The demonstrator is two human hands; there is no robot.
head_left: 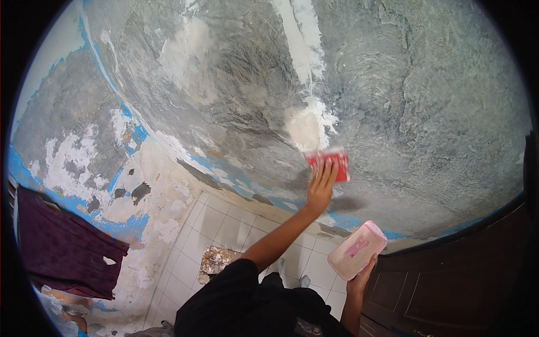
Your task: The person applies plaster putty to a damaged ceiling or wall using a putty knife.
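My left hand point(321, 181) is stretched up against a grey plastered wall point(370, 95), fingers closed on a flat red spreader point(335, 167). The spreader's upper edge lies against the wall, just below a patch of white filler point(306, 128). From that patch a white filled strip runs up the wall. Lower on the right, my right hand point(362, 276) holds a shallow pink tray point(343, 268) from beneath its near side. Pale paste coats the tray's inside, with a bare pink smear in the middle.
To the left, another wall point(163, 185) shows peeling blue and white paint. A dark purple cloth point(67, 241) hangs there. A paint-splattered board or stool point(216, 259) stands on the white tiled floor point(205, 222). A dark brown panelled door point(443, 281) is at lower right.
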